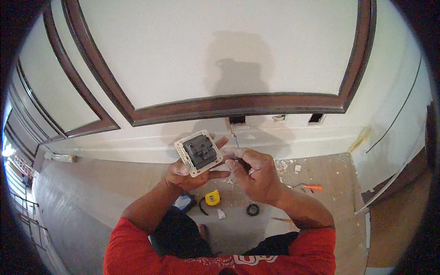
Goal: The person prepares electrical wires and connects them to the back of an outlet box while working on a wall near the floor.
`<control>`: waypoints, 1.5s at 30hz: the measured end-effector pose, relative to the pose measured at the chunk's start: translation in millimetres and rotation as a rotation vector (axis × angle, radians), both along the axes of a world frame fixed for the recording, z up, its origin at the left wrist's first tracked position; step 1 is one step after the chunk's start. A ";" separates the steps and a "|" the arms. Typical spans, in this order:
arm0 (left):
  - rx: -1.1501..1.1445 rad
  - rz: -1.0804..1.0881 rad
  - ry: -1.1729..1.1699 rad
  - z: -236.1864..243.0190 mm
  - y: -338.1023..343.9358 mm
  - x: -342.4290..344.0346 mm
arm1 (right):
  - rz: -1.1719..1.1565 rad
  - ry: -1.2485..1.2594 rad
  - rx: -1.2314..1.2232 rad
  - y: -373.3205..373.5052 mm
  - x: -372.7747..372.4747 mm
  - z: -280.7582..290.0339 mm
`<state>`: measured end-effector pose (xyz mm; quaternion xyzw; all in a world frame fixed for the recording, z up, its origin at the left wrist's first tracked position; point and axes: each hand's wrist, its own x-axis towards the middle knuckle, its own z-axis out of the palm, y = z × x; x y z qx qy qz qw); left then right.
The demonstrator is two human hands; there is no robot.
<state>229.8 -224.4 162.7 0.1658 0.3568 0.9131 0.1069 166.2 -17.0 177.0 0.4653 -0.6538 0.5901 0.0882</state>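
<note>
My left hand (184,178) holds a wall socket (200,152) by its lower left edge. Its pale square frame is tilted, and the dark grey back with its terminals faces me. Close beside the socket's right edge is my right hand (259,176), thumb and fingers pinched together. What sits in that pinch, if anything, is too small to make out. Beyond the hands, a thin wire (235,137) hangs from a rectangular hole (237,120) low in the wall.
Another cut hole (316,118) is further right, under the brown moulding (238,103). On the floor lie a yellow tape measure (212,198), a black tape roll (252,210), an orange-handled tool (314,187) and white debris (298,168). Plastic sheeting (82,197) covers the left floor.
</note>
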 end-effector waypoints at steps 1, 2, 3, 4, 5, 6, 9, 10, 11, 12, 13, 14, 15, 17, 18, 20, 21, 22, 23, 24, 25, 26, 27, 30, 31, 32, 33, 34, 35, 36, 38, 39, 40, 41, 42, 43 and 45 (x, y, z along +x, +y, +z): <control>0.008 0.018 -0.001 -0.1 -1.0 0.0 | 0.024 -0.042 0.015 -1.5 1.1 0.6; 0.017 0.034 -0.001 -0.5 -1.6 -0.4 | 0.047 -0.084 0.032 -1.9 2.8 2.7; 0.024 0.050 -0.001 0.0 -2.8 -0.7 | 0.069 -0.125 0.047 -3.2 3.8 4.2; -0.038 0.087 0.046 -1.9 -5.4 -2.0 | 0.072 -0.114 0.050 -6.3 3.6 4.0; -0.101 0.123 0.092 -5.9 -9.2 -4.2 | 0.074 -0.103 0.054 -10.3 3.5 3.6; -0.159 0.152 0.140 -8.6 -10.6 -6.2 | 0.068 -0.092 0.061 -12.5 3.7 3.3; -0.280 0.179 0.146 -7.9 -10.9 -2.5 | -0.002 0.028 0.052 -17.7 4.0 -0.7; -0.281 0.189 0.139 -5.8 -8.5 -2.0 | -0.017 0.032 0.039 -18.3 4.4 -1.8; -0.281 0.198 0.132 -2.6 -5.9 -1.5 | -0.032 0.036 0.026 -18.9 5.0 -3.0; -0.284 0.215 0.123 -1.4 -6.2 -0.2 | -0.039 0.039 0.010 -21.1 5.0 -5.1; -0.281 0.197 0.101 -2.7 -9.3 1.1 | -0.028 0.051 0.015 -23.5 4.1 -9.7; -0.276 0.179 0.079 -4.3 -13.9 3.2 | -0.017 0.064 0.020 -26.4 2.7 -15.9; -0.275 0.160 0.058 -5.0 -16.5 3.1 | -0.006 0.077 0.021 -28.0 0.8 -19.9; -0.364 0.167 0.098 0.0 -16.0 4.5 | -0.034 0.087 0.002 -30.4 -0.1 -22.6; -0.407 0.173 0.123 3.3 -16.1 6.4 | -0.046 0.098 -0.008 -32.3 0.8 -21.3; -0.374 0.168 0.166 3.0 -18.9 7.1 | -0.060 0.100 -0.017 -36.3 1.7 -18.7; -0.360 0.168 0.184 2.4 -20.1 8.5 | -0.064 0.098 -0.023 -38.7 2.3 -17.9; -0.339 0.199 0.157 1.6 -19.9 10.6 | -0.055 0.101 -0.044 -42.0 2.9 -16.8; -0.317 0.229 0.130 0.4 -18.6 13.0 | -0.047 0.104 -0.065 -45.7 3.4 -15.3; -0.287 0.253 0.104 -3.4 -17.6 12.7 | -0.046 0.108 -0.078 -47.0 2.6 -16.4; -0.208 0.268 0.049 -3.7 -18.5 12.1 | -0.030 0.107 -0.087 -47.0 1.8 -18.1; -0.129 0.281 -0.005 -1.0 -20.7 11.7 | -0.016 0.105 -0.097 -46.7 0.8 -20.3; -0.050 0.295 -0.065 2.0 -23.6 13.2 | 0.000 0.098 -0.106 -46.5 0.7 -23.0; -0.118 0.502 -0.099 10.4 -39.8 17.0 | -0.163 0.186 -0.147 -37.3 -26.8 -42.4; -0.154 0.634 -0.107 8.6 -43.8 18.6 | -0.244 0.106 -0.037 -31.8 -36.5 -43.6; -0.129 0.652 -0.110 4.7 -53.4 19.5 | -0.324 0.027 0.073 -27.6 -47.5 -43.7; -0.108 0.672 -0.114 0.6 -66.1 21.0 | -0.327 -0.062 0.115 -27.8 -59.0 -47.7; -0.077 0.685 -0.116 -4.6 -71.6 17.5 | -0.337 -0.144 0.166 -27.2 -74.2 -55.3; -0.057 0.746 -0.158 -3.7 -70.8 14.8 | -0.347 -0.227 0.216 -27.8 -88.2 -62.3; -0.034 0.741 -0.168 -7.3 -71.6 13.7 | -0.344 -0.159 0.309 -29.2 -100.0 -67.4; -0.005 0.728 -0.184 -9.9 -74.0 10.5 | -0.334 -0.029 0.478 -33.8 -124.0 -74.6; 0.000 0.732 -0.197 -12.1 -73.2 6.6 | -0.346 0.010 0.568 -35.2 -141.4 -79.6; 0.002 0.734 -0.210 -15.0 -70.9 0.9 | -0.358 0.046 0.657 -36.0 -161.1 -86.6; -0.001 0.739 -0.226 -18.2 -70.3 -3.5 | -0.365 0.078 0.743 -38.0 -174.3 -93.7; -0.010 0.767 -0.236 -21.0 -72.0 -7.0 | -0.307 0.007 0.640 -41.7 -180.6 -96.0; -0.018 0.795 -0.246 -25.2 -73.5 -11.0 | -0.249 -0.063 0.538 -45.1 -185.4 -98.6; -0.027 0.817 -0.258 -32.6 -77.9 -14.4 | -0.183 -0.158 0.439 -51.4 -182.4 -100.4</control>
